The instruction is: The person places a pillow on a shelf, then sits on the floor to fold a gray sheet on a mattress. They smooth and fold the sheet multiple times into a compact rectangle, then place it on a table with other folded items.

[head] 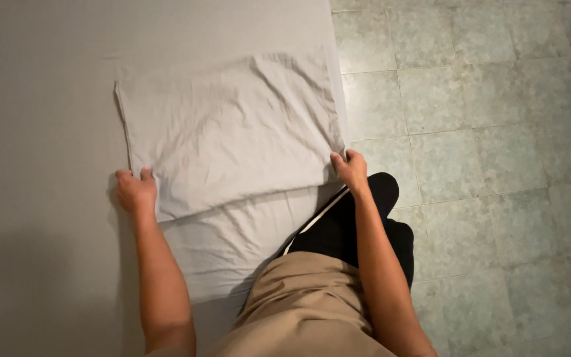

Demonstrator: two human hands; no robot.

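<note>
Pillowcase (232, 125) corners pinched by left hand (135, 190) and right hand (350, 170).

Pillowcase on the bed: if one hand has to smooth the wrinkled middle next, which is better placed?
Probably the left hand: it rests on the pillowcase corner over the bed. The right hand pinches the corner at the bed's edge.

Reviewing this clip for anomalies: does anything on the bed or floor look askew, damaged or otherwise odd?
Nothing stands out. The left hand and right hand grip the near corners of a wrinkled pale pillowcase, folded over on the grey sheet. The tiled floor shows no spill.
</note>
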